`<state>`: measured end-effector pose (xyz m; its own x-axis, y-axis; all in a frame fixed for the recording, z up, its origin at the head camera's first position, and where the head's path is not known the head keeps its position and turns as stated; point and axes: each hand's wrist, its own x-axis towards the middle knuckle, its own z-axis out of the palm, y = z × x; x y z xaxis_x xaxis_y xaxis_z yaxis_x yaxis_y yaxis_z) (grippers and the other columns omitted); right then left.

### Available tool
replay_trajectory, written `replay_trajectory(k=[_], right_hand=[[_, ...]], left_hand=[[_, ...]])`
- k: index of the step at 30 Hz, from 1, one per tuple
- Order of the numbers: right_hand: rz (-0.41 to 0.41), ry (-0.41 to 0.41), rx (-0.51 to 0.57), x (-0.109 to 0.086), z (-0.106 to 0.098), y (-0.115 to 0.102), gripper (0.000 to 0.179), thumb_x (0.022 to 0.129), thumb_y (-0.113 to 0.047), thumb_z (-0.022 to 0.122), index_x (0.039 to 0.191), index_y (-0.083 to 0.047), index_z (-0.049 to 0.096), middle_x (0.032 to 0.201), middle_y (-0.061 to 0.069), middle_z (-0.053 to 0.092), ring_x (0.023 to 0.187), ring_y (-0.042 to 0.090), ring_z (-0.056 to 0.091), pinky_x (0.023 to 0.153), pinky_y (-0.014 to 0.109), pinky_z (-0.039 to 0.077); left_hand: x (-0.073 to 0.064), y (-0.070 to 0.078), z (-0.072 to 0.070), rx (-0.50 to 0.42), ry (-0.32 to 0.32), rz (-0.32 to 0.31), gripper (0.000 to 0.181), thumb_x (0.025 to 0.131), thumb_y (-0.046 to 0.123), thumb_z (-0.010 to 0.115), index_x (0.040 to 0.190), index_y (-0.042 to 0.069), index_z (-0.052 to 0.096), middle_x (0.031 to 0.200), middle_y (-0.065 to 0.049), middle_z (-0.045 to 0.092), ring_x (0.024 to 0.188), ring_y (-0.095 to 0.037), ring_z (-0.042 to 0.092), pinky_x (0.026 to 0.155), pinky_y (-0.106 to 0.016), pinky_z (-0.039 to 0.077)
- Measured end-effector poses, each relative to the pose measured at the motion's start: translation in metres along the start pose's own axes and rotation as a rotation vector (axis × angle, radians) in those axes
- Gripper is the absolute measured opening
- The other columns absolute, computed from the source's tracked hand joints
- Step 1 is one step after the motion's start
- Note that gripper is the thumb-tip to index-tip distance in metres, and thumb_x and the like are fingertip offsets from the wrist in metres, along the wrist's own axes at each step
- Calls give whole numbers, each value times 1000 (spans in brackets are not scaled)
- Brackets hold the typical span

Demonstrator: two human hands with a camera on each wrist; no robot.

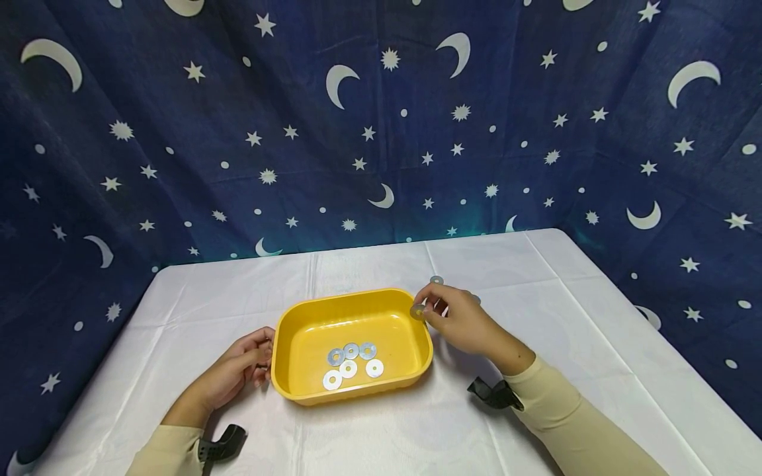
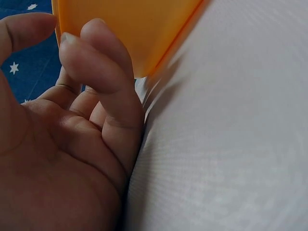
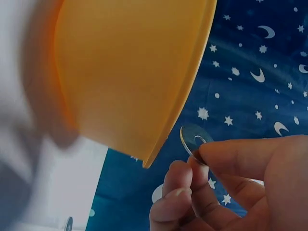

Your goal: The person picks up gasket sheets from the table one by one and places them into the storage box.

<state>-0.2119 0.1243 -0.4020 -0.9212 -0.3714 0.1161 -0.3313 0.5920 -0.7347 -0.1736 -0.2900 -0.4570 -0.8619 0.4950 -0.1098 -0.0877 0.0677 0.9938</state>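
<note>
A yellow plastic tray (image 1: 352, 390) stands on the white-covered table, with several flat metal washers (image 1: 348, 368) lying on its floor. My left hand (image 1: 238, 367) is at the tray's left end, loosely bent fingers against or beside the outer wall; the left wrist view shows them outside the tray (image 2: 139, 29). Between thumb and fingertips my right hand (image 1: 461, 322) pinches one washer (image 1: 418, 311) near the tray's right rim. In the right wrist view that washer (image 3: 195, 138) is tilted, its hole partly visible, apart from the tray wall (image 3: 130, 72).
Another washer (image 1: 437, 279) lies on the table (image 1: 506, 264) behind my right hand, and one more (image 1: 476, 299) is partly hidden by that hand. A dark blue cloth (image 1: 381, 132) with moons and stars hangs behind the table. Black straps (image 1: 223, 444) sit at both wrists.
</note>
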Motion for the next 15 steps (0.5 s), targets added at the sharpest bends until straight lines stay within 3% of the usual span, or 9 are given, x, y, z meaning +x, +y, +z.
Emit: replay_trajectory(k=[15], right_hand=[[-39,-97,93,11,16,-21,12,94,-5,63,101,-15,66,81,0,57,77,18,54,64,24,48]], left_hand=[[-1,1,-1,-59,-41,15,14,106,11,41,115,5,49,84,8,57,70,-6,59,59,-17,50]])
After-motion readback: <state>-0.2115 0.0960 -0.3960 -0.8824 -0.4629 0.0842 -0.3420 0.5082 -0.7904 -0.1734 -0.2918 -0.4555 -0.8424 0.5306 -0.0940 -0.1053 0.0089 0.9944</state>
